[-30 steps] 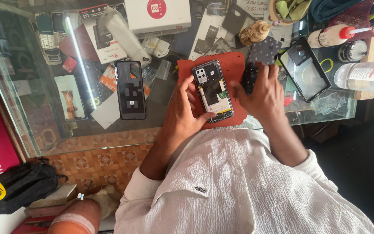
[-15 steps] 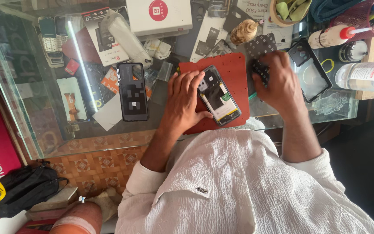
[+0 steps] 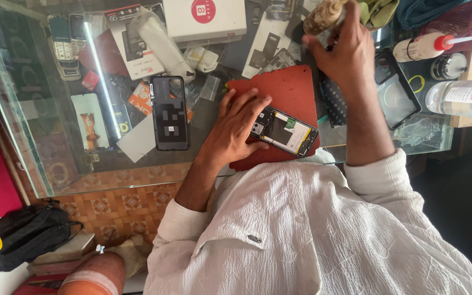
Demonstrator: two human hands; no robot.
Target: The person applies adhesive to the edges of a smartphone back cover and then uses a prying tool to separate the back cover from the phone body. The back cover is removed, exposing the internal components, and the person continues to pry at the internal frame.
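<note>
An opened phone [image 3: 285,133] with its back off, circuit board and battery showing, lies tilted on a red work mat [image 3: 285,90] on the glass counter. My left hand [image 3: 235,128] rests on the mat and holds the phone's left end with spread fingers. My right hand [image 3: 344,52] reaches to the back of the counter, its fingers curled round a tan bristly brush [image 3: 323,13]. A dark dotted cover [image 3: 334,101] lies under that forearm.
A black phone back panel [image 3: 169,112] lies left of the mat. A white box [image 3: 204,19], old handsets [image 3: 64,43] and packets crowd the back. On the right are a black case [image 3: 394,90], a red-tipped squeeze bottle [image 3: 419,48] and a clear bottle [image 3: 462,98]. A black bag [image 3: 25,235] sits on the floor.
My right hand left the phone and moved up and back to the brush. My left hand turned the phone from upright to nearly sideways on the mat.
</note>
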